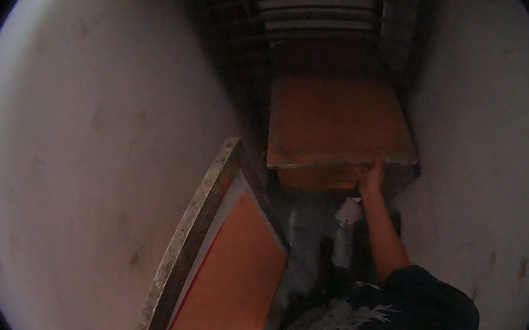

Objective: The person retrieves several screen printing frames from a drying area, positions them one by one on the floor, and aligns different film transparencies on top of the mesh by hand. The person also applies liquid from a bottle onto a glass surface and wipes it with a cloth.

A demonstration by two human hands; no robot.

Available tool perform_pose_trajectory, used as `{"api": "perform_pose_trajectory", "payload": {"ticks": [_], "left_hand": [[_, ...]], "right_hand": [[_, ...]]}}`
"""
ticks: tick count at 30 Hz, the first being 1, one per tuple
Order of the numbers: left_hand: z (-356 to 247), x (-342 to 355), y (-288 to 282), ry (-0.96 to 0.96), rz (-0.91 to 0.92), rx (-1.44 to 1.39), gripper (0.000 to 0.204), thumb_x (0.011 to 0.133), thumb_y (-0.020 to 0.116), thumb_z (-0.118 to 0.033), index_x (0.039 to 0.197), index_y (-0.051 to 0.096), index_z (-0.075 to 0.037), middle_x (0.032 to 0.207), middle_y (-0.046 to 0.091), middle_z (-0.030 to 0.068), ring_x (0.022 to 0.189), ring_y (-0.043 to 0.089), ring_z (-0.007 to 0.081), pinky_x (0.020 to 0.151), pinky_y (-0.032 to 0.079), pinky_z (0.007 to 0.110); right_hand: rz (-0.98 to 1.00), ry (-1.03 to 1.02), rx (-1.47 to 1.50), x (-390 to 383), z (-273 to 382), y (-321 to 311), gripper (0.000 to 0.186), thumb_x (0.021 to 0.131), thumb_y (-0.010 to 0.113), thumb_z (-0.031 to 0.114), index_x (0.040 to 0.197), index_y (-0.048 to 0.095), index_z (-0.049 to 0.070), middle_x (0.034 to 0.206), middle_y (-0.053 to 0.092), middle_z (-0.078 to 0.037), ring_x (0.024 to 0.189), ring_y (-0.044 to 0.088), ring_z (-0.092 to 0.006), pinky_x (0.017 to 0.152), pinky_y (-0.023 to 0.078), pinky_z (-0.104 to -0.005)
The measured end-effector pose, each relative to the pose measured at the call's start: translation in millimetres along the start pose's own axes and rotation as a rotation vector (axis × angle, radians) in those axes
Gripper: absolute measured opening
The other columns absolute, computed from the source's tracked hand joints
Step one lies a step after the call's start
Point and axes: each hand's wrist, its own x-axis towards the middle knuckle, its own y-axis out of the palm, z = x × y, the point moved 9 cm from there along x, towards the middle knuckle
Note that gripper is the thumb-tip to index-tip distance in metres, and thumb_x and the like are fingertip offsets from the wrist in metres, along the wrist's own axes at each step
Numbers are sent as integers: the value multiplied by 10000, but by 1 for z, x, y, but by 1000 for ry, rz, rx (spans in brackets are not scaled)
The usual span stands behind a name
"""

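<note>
Reddish-brown rectangular flat top (337, 119) has your bare right hand (371, 177) curled at its front edge; whether it pinches, I cannot tell.

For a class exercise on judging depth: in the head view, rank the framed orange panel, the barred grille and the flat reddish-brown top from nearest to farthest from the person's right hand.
1. Flat reddish-brown top: the right hand is at its front edge.
2. Framed orange panel: to the hand's left, lower in view.
3. Barred grille: beyond the top, farthest back.
</note>
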Motion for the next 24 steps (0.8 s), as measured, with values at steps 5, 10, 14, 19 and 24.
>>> {"api": "perform_pose_trajectory", "payload": {"ticks": [5, 10, 14, 19, 24], "left_hand": [[2, -15, 92, -283, 1, -396, 810, 899, 568, -430, 1439, 229, 69, 1403, 383, 290, 1261, 401, 451, 1093, 325, 491], [-70, 34, 133, -496, 17, -822, 788, 908, 529, -463, 1436, 247, 50, 1403, 389, 266, 1265, 401, 425, 1094, 318, 488], [-141, 73, 170, -573, 6, -1148, 774, 916, 498, -490, 1433, 262, 35, 1402, 393, 246, 1269, 402, 403, 1095, 313, 486], [-205, 102, 206, -653, 32, -1488, 759, 925, 459, -523, 1429, 280, 16, 1401, 399, 222, 1274, 402, 376, 1096, 306, 483], [-262, 91, 239, -689, 6, -1731, 750, 934, 421, -556, 1425, 298, -3, 1400, 404, 198, 1278, 403, 349, 1097, 299, 480]], "right_hand": [[68, -154, 263, 33, -12, -24, 674, 931, 464, 522, 1444, 308, 113, 1446, 362, -131, 1334, 335, -310, 1131, 222, -515], [-96, -262, 160, 1, -13, 18, 745, 928, 402, 596, 1472, 269, 104, 1506, 305, -105, 1378, 282, -312, 1137, 224, -484], [29, -225, 424, 8, -1, 60, 756, 935, 357, 617, 1475, 264, 96, 1510, 303, -104, 1372, 295, -315, 1136, 234, -468], [-24, -464, 198, 57, -4, 5, 725, 949, 358, 588, 1469, 273, 89, 1503, 311, -106, 1369, 302, -315, 1128, 250, -467], [42, -489, 160, 93, -57, -7, 712, 967, 355, 571, 1459, 281, 62, 1491, 316, -121, 1351, 322, -297, 1112, 282, -447]]}}
